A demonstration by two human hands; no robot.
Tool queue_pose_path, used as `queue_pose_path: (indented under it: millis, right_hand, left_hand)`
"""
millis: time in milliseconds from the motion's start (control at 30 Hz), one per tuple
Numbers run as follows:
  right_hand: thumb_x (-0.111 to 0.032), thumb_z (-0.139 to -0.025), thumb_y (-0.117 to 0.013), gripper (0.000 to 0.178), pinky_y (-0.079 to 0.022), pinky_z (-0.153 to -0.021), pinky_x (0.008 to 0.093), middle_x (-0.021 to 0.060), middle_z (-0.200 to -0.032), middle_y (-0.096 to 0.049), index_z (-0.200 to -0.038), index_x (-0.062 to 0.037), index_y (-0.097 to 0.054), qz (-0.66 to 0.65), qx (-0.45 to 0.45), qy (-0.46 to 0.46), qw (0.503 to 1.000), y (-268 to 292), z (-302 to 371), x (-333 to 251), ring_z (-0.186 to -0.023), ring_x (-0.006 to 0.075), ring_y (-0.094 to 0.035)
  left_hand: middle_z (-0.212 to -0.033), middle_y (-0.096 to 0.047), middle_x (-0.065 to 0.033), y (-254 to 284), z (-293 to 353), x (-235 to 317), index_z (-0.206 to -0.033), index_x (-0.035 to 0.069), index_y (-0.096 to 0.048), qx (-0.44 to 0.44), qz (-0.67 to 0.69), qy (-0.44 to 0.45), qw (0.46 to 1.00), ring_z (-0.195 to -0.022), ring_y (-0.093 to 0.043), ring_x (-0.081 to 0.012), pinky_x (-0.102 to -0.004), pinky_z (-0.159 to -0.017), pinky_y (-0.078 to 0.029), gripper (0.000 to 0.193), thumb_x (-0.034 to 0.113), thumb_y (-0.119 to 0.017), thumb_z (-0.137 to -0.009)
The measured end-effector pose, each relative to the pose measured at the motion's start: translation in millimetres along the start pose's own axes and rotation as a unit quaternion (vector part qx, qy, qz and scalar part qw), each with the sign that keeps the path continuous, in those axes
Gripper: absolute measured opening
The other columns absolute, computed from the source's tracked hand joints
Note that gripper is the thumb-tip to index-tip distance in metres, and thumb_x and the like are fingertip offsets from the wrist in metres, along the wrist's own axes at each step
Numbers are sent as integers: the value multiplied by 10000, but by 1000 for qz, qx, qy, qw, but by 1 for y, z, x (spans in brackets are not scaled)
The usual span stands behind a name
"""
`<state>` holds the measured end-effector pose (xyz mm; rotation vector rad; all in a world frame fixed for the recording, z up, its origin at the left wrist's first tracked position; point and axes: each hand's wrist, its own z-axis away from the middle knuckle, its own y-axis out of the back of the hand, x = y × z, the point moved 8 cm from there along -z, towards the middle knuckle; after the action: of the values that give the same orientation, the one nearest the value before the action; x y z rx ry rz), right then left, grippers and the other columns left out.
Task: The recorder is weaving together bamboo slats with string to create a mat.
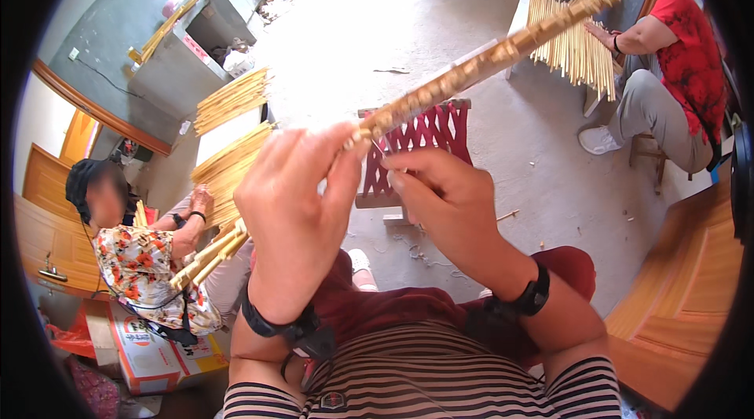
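1. Left grip (302, 191): fingers and thumb pinch the lower end of a long, narrow, tan bundle of stick-like pieces (471, 80), slanting up rightward in mid-air.
2. Right grip (448, 187): thumb and forefinger pressed together just below that end, perhaps on a fine pale thread (382, 147); too small to be sure.
3. Beneath: a stool with crossed maroon straps (458, 132).
4. Left: straw-yellow sticks (228, 168) overhang a white worktop's (233, 131) edge.

A long, narrow row of straw-coloured sticks (487, 65), packed side by side with their cut ends showing, slants through the air from mid-frame to the upper right, slightly blurred.
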<state>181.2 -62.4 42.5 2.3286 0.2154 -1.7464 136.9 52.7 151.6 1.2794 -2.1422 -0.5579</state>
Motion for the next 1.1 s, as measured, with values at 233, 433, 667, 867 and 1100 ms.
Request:
queue_pose_path:
  millis: [233,433,667,867,1100]
  right_hand:
    - [-1,-852,-593,180,-397,-481,188,14,-698,-597,-1023,11,-650,-205,34,-69,976,-10,54,37,-547,39,-497]
    - [11,-844,-586,168,-397,-475,204,28,-660,-583,-995,28,-660,-101,-3,7,995,-8,66,41,-538,53,-504]
    - [-50,-832,-645,129,-422,-462,236,54,-633,-603,-942,16,-653,-100,28,-11,995,-7,73,46,-504,80,-533]
    - [-15,-843,-611,130,-413,-470,219,40,-648,-594,-962,30,-642,-118,26,-3,993,-8,75,47,-523,64,-519]
    - [-42,-857,-611,144,-408,-477,218,21,-599,-573,-986,16,-632,-132,12,-20,991,-8,78,50,-520,48,-507]
  left_hand:
    - [-867,-590,-132,-1,51,15,-1028,-9,-561,-57,-65,-31,996,-721,-571,-279,-368,-630,-473,400,120,-726,-687]
    - [-922,-575,-135,-5,66,23,-994,17,-598,-110,-84,-36,990,-781,-563,-299,-375,-664,-468,365,67,-724,-655]
    - [-909,-586,-115,-7,72,28,-992,13,-604,-90,-104,-66,988,-753,-573,-273,-370,-662,-468,368,72,-728,-650]
    - [-889,-585,-113,-6,72,28,-977,7,-612,-79,-84,-71,991,-744,-571,-272,-368,-643,-463,392,-6,-700,-596]
    - [-869,-576,-107,-6,75,26,-966,12,-621,-72,-72,-77,992,-724,-569,-262,-349,-616,-457,412,-55,-684,-564]
